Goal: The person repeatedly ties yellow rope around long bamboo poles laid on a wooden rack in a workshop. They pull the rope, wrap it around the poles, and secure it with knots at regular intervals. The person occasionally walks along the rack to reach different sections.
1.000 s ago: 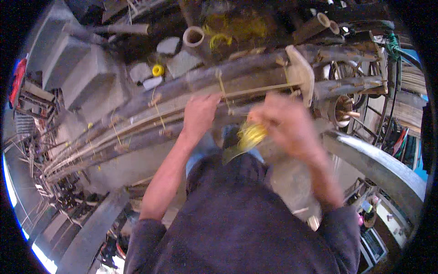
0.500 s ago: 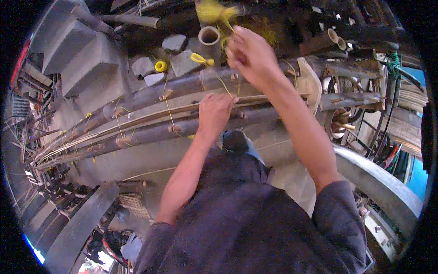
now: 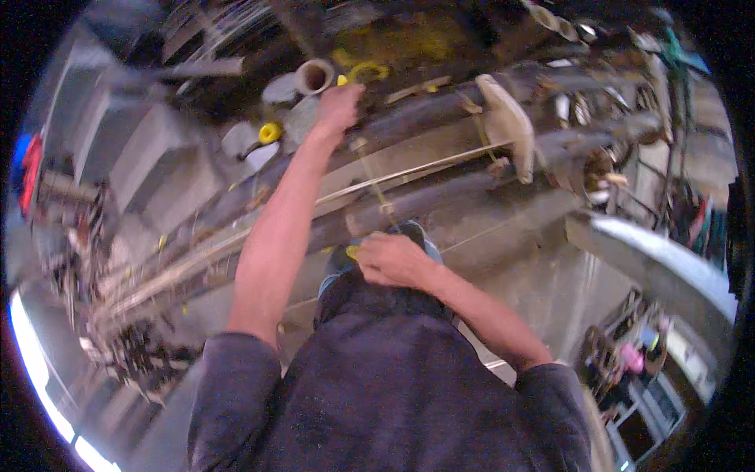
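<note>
My left hand (image 3: 340,110) reaches over the far dark pole (image 3: 440,114), fingers closed, with a bit of yellow twine (image 3: 342,80) showing at the fingertips. Close to my body, on the near side of the near pole (image 3: 456,193), my right hand (image 3: 393,259) is closed on yellow twine (image 3: 352,252). Between the poles runs a long thin pale strip (image 3: 425,166). A taut cord (image 3: 371,169) crosses from the far pole over the strip to the near pole, by small pegs. Motion blurs much of this.
A pale board (image 3: 507,126) spans both poles at the right. Beyond the far pole are a round hollow tube (image 3: 314,76), a yellow twine roll (image 3: 270,132) and grey stones (image 3: 242,140). Concrete steps (image 3: 153,149) rise at the left; a concrete beam (image 3: 661,259) lies right.
My right hand has come from beyond the far pole down to my body. My left hand has gone from the strip out past the far pole. The view has turned and shifted.
</note>
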`<state>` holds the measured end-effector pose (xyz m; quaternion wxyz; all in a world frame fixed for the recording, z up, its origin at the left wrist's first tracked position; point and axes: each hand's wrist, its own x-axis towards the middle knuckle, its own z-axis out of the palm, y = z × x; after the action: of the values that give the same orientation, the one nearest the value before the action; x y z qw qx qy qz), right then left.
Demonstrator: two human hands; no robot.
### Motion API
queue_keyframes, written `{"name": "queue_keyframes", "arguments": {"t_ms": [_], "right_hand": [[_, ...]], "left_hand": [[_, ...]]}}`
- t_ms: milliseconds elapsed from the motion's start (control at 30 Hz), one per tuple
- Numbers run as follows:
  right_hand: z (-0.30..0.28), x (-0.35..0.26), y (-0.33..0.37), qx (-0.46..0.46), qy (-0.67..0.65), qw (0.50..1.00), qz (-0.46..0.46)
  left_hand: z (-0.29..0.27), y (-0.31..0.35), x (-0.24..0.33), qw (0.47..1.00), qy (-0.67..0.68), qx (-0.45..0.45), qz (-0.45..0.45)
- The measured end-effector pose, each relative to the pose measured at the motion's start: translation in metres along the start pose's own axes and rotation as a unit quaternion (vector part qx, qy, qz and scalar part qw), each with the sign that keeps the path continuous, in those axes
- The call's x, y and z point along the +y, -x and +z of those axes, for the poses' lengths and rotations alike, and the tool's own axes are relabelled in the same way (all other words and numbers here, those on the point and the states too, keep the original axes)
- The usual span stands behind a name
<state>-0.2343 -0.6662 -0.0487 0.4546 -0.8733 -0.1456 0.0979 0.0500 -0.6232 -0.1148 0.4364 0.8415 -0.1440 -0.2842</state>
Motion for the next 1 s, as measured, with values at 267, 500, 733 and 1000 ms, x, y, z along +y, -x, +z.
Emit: {"name": "queue_keyframes", "arguments": {"t_ms": [267,500,733,1000], "right_hand": [[0.013,0.054,0.162,0.333,-0.271,0.79,0.437],[-0.147,0.086,0.106,0.047,-0.13,0.942,0.306],[-0.283,0.006,-0.07,-0.148,0.296,0.928,-0.17],[-0.259,0.127,-0.096,0.015,-0.105,0.981,0.166]], "left_hand": [[-0.047,0.008,0.043,0.945,-0.296,0.04,0.133],[0.096,0.113,0.127,0.963,-0.188,-0.004,0.194],[0.167,0.13,0.109,0.939,-0.17,0.199,0.222],[0.161,0.131,0.133,0.957,-0.233,0.078,0.157]]}}
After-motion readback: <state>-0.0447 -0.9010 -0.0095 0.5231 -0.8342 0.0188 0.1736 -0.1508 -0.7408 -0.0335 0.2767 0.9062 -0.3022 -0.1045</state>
